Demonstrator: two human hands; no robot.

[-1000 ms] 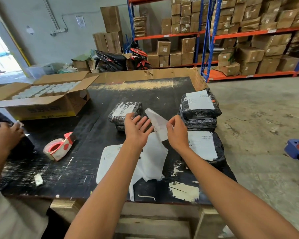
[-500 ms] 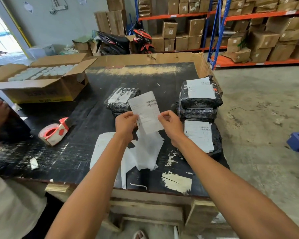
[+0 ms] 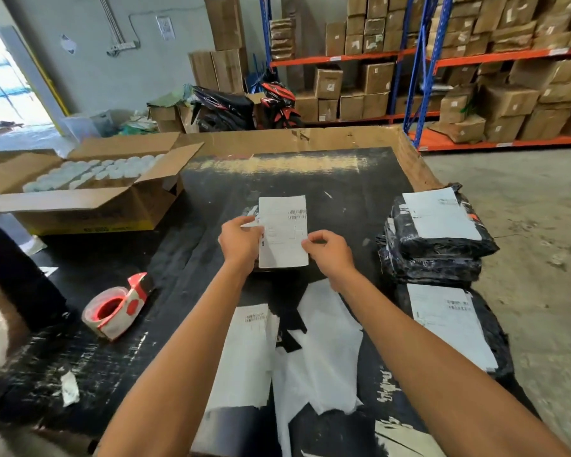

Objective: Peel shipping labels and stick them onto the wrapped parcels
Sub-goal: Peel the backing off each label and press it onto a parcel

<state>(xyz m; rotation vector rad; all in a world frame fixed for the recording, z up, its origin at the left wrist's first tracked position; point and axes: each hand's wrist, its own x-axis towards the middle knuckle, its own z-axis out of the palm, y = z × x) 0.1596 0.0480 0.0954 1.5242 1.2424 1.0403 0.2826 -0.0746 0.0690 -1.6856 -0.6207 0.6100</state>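
Note:
I hold a white shipping label [image 3: 283, 229] flat in front of me over the black table [image 3: 198, 258]. My left hand [image 3: 241, 239] pinches its left edge and my right hand [image 3: 327, 252] pinches its lower right edge. The label covers nearly all of a black wrapped parcel [image 3: 249, 211], of which only a sliver shows at the label's upper left. A stack of labelled black parcels [image 3: 439, 239] stands on the right, with another labelled parcel [image 3: 455, 328] nearer to me. Loose label sheets and backing paper [image 3: 323, 351] lie on the table below my hands.
A red-and-white tape dispenser [image 3: 117, 306] lies on the left of the table. An open cardboard box [image 3: 80, 192] with white round items sits at the back left. Another person's arm [image 3: 0, 324] is at the left edge. Shelves of cartons [image 3: 475, 61] and a motorbike [image 3: 244, 103] stand behind.
The label went from half peeled and held at an angle to fully spread between both hands, and it now hangs over the parcel that was visible behind it before.

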